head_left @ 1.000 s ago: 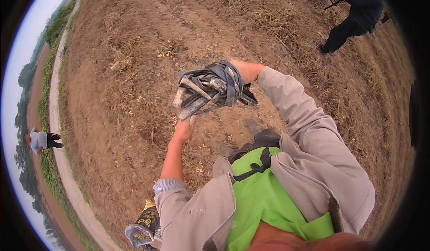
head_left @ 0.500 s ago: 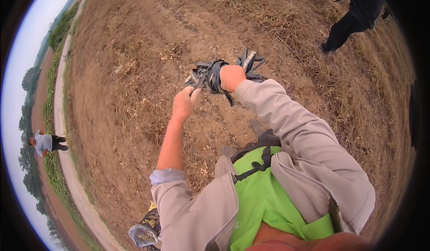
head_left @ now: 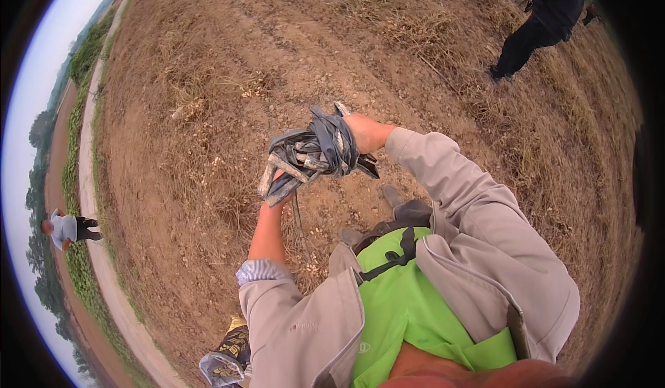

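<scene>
A bundle of flat black drip tape [head_left: 325, 142], caked with pale soil, is held up in front of me. Loops of the same tape go round its middle, and cut or folded ends stick out at the left. My right hand [head_left: 365, 133] grips its right end, the fingers partly hidden behind the tape. Under the left end is my left hand [head_left: 276, 204], mostly covered by the bundle; a finger shows between the strips. From beside that hand a loose strand [head_left: 299, 227] hangs down, seemingly held in it.
Dry soil with straw-like dead plants [head_left: 208, 201] surrounds me. A person in dark clothes [head_left: 544, 21] stands at the far right. Another person in a light shirt [head_left: 66, 228] is by a pale path [head_left: 104, 270] at the left. A printed bag [head_left: 232, 350] is near my left side.
The bundle has turned, its left end now tipping down toward me. My left hand has gone from beside the bundle to beneath it, and a strand now hangs below.
</scene>
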### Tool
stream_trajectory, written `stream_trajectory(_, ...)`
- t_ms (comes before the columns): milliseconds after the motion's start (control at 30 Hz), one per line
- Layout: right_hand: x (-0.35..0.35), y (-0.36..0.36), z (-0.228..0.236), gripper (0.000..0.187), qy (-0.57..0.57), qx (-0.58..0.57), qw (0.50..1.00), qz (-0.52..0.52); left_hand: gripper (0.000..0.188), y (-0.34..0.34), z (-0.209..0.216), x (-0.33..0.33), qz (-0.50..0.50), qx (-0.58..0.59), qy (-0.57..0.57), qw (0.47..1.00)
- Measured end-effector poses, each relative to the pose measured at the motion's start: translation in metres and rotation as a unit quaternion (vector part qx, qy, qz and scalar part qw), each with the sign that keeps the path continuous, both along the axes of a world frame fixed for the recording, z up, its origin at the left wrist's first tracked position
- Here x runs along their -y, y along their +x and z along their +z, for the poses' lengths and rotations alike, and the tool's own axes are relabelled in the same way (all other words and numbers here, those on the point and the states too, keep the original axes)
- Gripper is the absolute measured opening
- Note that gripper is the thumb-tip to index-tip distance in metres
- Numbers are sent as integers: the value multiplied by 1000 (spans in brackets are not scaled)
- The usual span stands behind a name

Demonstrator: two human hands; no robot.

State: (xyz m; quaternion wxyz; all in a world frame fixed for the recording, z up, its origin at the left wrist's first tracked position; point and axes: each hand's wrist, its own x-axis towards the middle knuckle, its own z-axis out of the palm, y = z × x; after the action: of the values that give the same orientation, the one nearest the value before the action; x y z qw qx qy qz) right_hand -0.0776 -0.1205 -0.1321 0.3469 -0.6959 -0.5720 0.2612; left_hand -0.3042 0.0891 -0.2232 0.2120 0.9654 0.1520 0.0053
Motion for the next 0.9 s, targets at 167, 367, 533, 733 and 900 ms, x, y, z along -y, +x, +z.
stream_trajectory(167, -5, -39, 8, 12, -75, 345, 920, 172, 20, 35, 57, -39, -39, -49, 92, 994)
stream_trajectory(367, -19, -36, -23, 10, -202, 374, 904, -36, 22, 53, 102, -19, -17, 14, 132, 991)
stream_trajectory(533, -28, -16, -37, 17, -191, 220, 926, -239, 24, 52, 82, 23, 60, 168, -23, 984)
stream_trajectory(733, -39, -16, -34, 40, -79, 47, 939, -330, 31, 48, 57, 48, 179, 266, -181, 930)
stream_trajectory(900, -42, -16, -23, 31, 44, -29, 969, -240, 20, 50, 60, 49, 189, 349, -389, 831)
